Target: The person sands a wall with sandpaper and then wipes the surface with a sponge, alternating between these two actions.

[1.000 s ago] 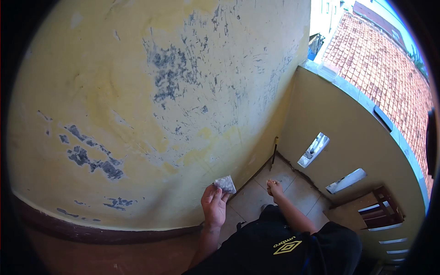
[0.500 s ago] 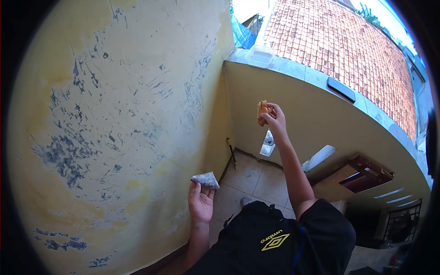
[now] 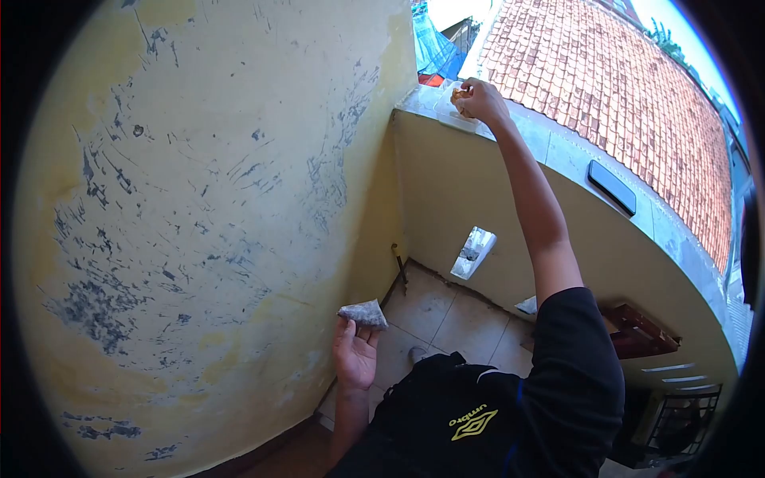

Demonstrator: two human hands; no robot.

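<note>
My left hand (image 3: 355, 355) is low beside the yellow wall (image 3: 199, 207) and holds a grey folded piece of sandpaper (image 3: 363, 314) in its fingertips. My right hand (image 3: 479, 99) is raised to the top of the balcony parapet (image 3: 558, 151), closed on a small orange-brown piece (image 3: 460, 95). It is over a clear plastic container (image 3: 448, 94) that sits on the ledge, mostly hidden by the hand.
The yellow wall has flaking grey patches. A black phone-like object (image 3: 612, 186) lies on the ledge to the right. The parapet has slot openings (image 3: 472, 252); a tiled floor (image 3: 446, 311) lies below. A red tiled roof (image 3: 606, 72) is beyond. A dark rod (image 3: 399, 265) leans in the corner.
My right hand rose from near the floor, holding the orange-brown piece, up to the container on the ledge. My left hand stayed near the wall with the sandpaper. The view swung left.
</note>
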